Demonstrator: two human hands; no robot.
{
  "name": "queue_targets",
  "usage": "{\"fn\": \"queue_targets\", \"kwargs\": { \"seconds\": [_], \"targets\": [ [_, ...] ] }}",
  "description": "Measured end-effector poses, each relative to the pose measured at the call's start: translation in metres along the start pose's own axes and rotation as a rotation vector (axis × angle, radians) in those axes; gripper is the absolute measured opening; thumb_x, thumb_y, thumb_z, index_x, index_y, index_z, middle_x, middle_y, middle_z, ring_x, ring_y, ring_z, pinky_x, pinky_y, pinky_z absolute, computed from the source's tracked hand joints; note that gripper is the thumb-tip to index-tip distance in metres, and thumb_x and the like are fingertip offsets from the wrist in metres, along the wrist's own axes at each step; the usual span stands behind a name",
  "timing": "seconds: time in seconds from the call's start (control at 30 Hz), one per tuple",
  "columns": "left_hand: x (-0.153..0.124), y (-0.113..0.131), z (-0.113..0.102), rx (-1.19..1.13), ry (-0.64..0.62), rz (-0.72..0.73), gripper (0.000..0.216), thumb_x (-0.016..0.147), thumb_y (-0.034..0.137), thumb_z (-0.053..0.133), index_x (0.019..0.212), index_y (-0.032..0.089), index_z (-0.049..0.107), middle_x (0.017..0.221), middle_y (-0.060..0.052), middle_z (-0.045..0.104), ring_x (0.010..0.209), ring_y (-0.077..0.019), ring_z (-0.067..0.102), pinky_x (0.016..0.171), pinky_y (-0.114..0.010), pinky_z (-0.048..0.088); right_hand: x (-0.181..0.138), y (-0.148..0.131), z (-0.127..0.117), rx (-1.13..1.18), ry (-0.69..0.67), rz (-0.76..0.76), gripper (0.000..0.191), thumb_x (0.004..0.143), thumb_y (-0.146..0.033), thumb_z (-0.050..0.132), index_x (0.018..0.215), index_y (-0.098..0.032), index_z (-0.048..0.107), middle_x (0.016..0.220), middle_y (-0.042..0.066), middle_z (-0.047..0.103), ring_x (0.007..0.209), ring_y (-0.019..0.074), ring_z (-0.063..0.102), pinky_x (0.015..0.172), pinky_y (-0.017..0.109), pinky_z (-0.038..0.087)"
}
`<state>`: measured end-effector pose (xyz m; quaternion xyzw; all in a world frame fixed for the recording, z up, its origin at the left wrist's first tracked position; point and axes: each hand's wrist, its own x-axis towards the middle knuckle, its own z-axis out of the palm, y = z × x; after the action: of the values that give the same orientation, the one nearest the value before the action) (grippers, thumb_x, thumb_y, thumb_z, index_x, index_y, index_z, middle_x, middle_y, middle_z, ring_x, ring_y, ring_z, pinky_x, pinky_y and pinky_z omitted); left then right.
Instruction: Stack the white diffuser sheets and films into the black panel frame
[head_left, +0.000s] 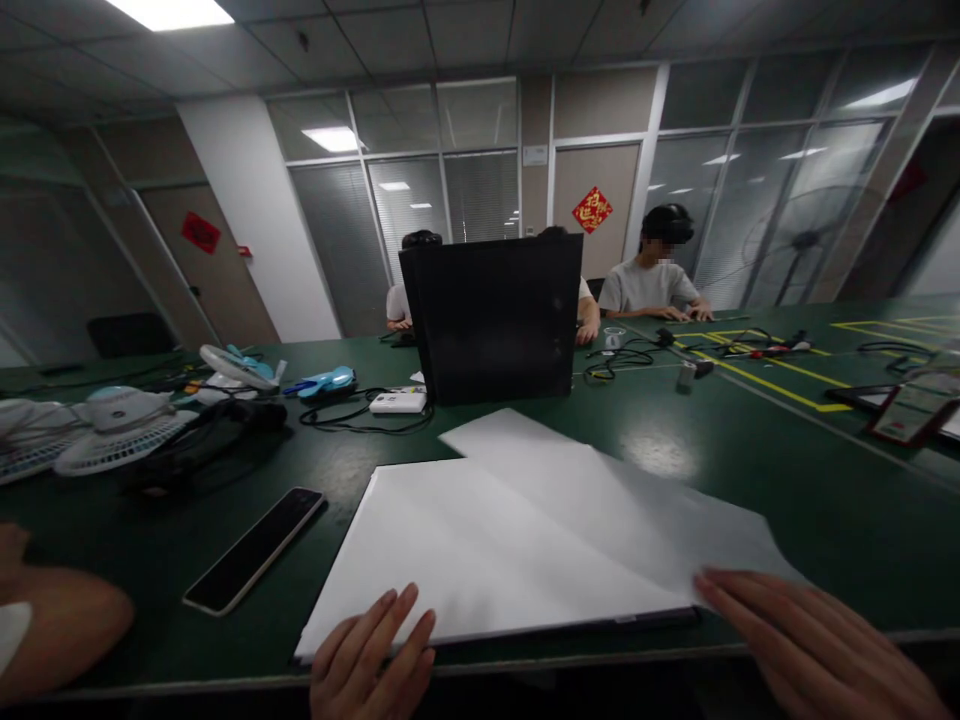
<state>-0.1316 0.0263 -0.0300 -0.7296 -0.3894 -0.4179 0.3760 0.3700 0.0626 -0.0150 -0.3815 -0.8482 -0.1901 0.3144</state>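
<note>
— While your left hand (pixel 373 655) lies flat with its fingers spread on the near edge of the white board (pixel 480 555), what is your right hand (pixel 814 640) doing?

— Your right hand is open too, fingers together and stretched out, resting on the near right corner of the loose sheet of paper (pixel 600 490). Neither hand grips anything; both just press down from above.

— Which way does the board run?

— Its long axis goes left to right across your front, along the near edge of the green table (pixel 787 450). The short sides slant away from you, so the far edge looks narrower than the near one. It lies flat.

— And the sheet?

— It lies on top of the board's right half, turned against it: its long axis runs diagonally, from the far corner pointing toward the black screen (pixel 495 315) to the near right corner under your fingers. Its right part hangs past the board onto the table.

— What else is close?

— A dark phone (pixel 255 550) lies just left of the board, face up, its long axis angled from near left to far right. Farther left are small fans (pixel 120 425) and cables. Someone's arm (pixel 60 625) shows at the left edge. Across the table, other people (pixel 649 280) sit at work.
</note>
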Motion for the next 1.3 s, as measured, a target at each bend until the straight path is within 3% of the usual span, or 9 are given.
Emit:
{"fn": "queue_targets", "kwargs": {
  "seconds": [0.1,0.27,0.37,0.47,0.77,0.9,1.07,1.17,1.3],
  "targets": [
    [-0.005,0.0,0.002,0.031,0.086,0.008,0.02,0.085,0.013,0.078,0.101,0.024,0.079,0.17,0.002,0.047,0.129,-0.0192,0.061,0.117,-0.037,0.038,0.042,-0.028,0.037,0.008,-0.047,-0.165,0.059,0.098,-0.018,0.057,0.152,-0.041,0.059,0.145,-0.005,0.069,0.126,0.0202,0.07,0.107,0.036,0.059],
    [-0.003,-0.006,-0.001,0.043,-0.026,0.064,0.026,0.093,0.017,0.067,0.113,0.023,0.081,0.167,-0.005,0.051,0.124,-0.0223,0.063,0.113,-0.04,0.042,0.065,-0.051,0.08,0.207,-0.152,-0.003,0.051,0.097,-0.021,0.061,0.142,-0.042,0.067,0.143,-0.005,0.069,0.132,0.0211,0.067,0.112,0.039,0.059],
    [0.003,-0.01,-0.002,-0.024,-0.148,0.118,0.028,0.094,0.014,0.064,0.115,0.019,0.081,0.135,-0.011,0.076,0.116,-0.0237,0.069,0.1,-0.037,0.051,0.063,-0.052,0.076,0.243,-0.212,-0.004,0.048,0.1,-0.027,0.061,0.145,-0.042,0.065,0.151,-0.004,0.063,0.14,0.0235,0.061,0.117,0.044,0.054],
    [0.009,-0.01,0.002,-0.113,-0.186,0.127,0.024,0.094,0.009,0.062,0.109,0.015,0.079,0.109,-0.009,0.083,0.103,-0.0203,0.073,0.09,-0.033,0.055,0.061,-0.05,0.064,0.282,-0.257,-0.036,0.049,0.101,-0.028,0.06,0.149,-0.04,0.062,0.158,-0.004,0.056,0.145,0.0228,0.055,0.12,0.041,0.05],
    [0.009,-0.016,-0.009,-0.101,-0.22,0.073,0.033,0.088,0.006,0.068,0.118,0.017,0.077,0.117,-0.011,0.082,0.106,-0.0222,0.074,0.093,-0.035,0.056,0.066,-0.057,0.065,0.126,-0.184,0.065,0.069,0.101,-0.041,0.061,0.166,-0.036,0.038,0.171,0.004,0.04,0.158,0.0321,0.037,0.128,0.063,0.037],
    [-0.005,-0.043,-0.03,0.159,-0.327,-0.092,0.066,0.092,0.026,0.067,0.156,0.02,0.055,0.152,-0.018,0.065,0.126,-0.0352,0.07,0.095,-0.05,0.057,0.063,-0.061,0.071,0.049,-0.101,0.195,0.078,0.099,-0.05,0.064,0.168,-0.037,0.033,0.175,0.006,0.032,0.16,0.0387,0.031,0.125,0.07,0.036],
    [-0.019,-0.07,-0.043,0.166,-0.486,-0.19,0.098,0.091,0.051,0.069,0.172,0.022,0.021,0.141,-0.017,0.073,0.111,-0.0356,0.078,0.082,-0.05,0.066,0.045,-0.055,0.084,0.123,-0.187,0.357,0.117,0.08,-0.067,0.08,0.173,-0.033,0.017,0.179,0.013,0.015,0.158,0.0459,0.031,0.117,0.067,0.048],
    [-0.015,-0.076,-0.04,-0.016,-0.617,-0.415,0.097,0.08,0.053,0.08,0.165,0.032,0.037,0.15,-0.013,0.068,0.126,-0.0387,0.073,0.095,-0.055,0.066,0.043,-0.047,0.09,0.173,-0.27,0.393,0.124,0.078,-0.069,0.082,0.174,-0.032,0.012,0.18,0.015,0.008,0.157,0.0452,0.033,0.119,0.065,0.046],
    [0.015,-0.081,-0.019,-0.257,-0.752,-0.862,0.099,0.066,0.05,0.088,0.155,0.024,0.053,0.163,-0.015,0.054,0.148,-0.0429,0.054,0.124,-0.063,0.041,0.057,-0.025,0.092,0.237,-0.406,0.469,0.112,0.085,-0.073,0.072,0.172,-0.026,0.022,0.18,0.014,0.004,0.163,0.0412,0.017,0.13,0.062,0.028]
  ]
}}
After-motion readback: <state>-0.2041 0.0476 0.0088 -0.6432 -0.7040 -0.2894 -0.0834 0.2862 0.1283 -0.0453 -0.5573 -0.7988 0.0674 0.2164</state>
